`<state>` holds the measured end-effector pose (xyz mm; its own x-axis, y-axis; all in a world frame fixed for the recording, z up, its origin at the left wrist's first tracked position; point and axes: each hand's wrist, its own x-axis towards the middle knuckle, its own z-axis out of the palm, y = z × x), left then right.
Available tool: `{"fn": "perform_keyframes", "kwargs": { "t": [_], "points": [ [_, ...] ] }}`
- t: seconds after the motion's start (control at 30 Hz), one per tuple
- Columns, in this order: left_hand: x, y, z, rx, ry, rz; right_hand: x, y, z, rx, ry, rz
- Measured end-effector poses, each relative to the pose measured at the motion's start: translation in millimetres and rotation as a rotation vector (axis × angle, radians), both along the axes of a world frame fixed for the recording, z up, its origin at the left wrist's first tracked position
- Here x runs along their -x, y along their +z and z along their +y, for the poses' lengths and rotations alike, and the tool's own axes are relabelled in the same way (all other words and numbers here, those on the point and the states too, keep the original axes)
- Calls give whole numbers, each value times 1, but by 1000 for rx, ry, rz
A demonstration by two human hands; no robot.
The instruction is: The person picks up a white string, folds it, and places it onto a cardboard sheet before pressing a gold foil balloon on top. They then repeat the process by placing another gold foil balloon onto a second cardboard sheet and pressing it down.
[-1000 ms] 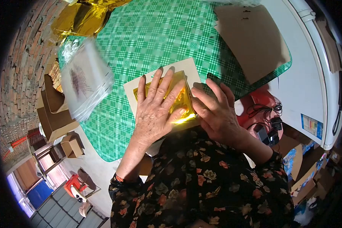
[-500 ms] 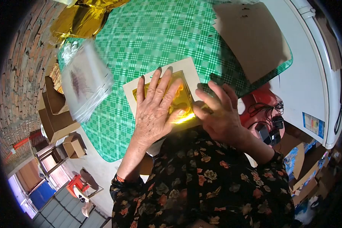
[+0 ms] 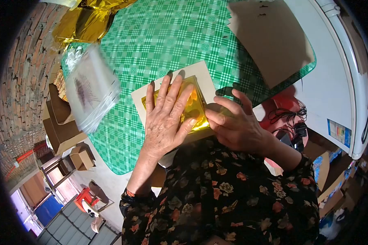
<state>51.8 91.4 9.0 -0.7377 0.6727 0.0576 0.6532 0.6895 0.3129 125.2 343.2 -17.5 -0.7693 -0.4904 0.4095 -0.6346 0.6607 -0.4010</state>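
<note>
Gold foil (image 3: 197,108) lies on a pale board (image 3: 205,72) at the near edge of the green checked tablecloth (image 3: 163,41). My left hand (image 3: 162,127) is spread flat over it, gripping nothing. My right hand (image 3: 239,128) half-curls at the foil's right edge; whether it pinches, I cannot tell. Checked cloth separates the board from brown cardboard (image 3: 272,45) at the far right corner.

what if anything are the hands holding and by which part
The left hand lies flat on the gold foil, not gripping it; the right hand is at its right edge, but whether it pinches cannot be told.
</note>
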Motion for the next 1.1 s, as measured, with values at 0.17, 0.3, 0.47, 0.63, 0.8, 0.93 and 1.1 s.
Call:
{"fn": "perform_keyframes", "kwargs": {
  "t": [0.17, 0.3, 0.47, 0.63, 0.8, 0.93, 1.1],
  "points": [
    [0, 1, -1, -51, 2, -37, 4, 2, 2, 2, 33, -55],
    [0, 1, -3, -123, -4, -71, 8, 4, 5, 12, 68, -91],
    [0, 4, -2, -81, -25, -97, 17, 14, 9, 10, 126, -141],
    [0, 6, 1, -21, -33, -91, 26, 19, 12, -25, 189, -157],
    [1, 5, 4, 33, -45, -67, 27, 15, 13, 36, 220, -200],
    [1, 3, 4, 57, -47, -37, 28, 17, 13, 26, 231, -193],
    [0, 4, 4, 57, -47, -25, 29, 18, 14, -38, 242, -191]
  ]
}}
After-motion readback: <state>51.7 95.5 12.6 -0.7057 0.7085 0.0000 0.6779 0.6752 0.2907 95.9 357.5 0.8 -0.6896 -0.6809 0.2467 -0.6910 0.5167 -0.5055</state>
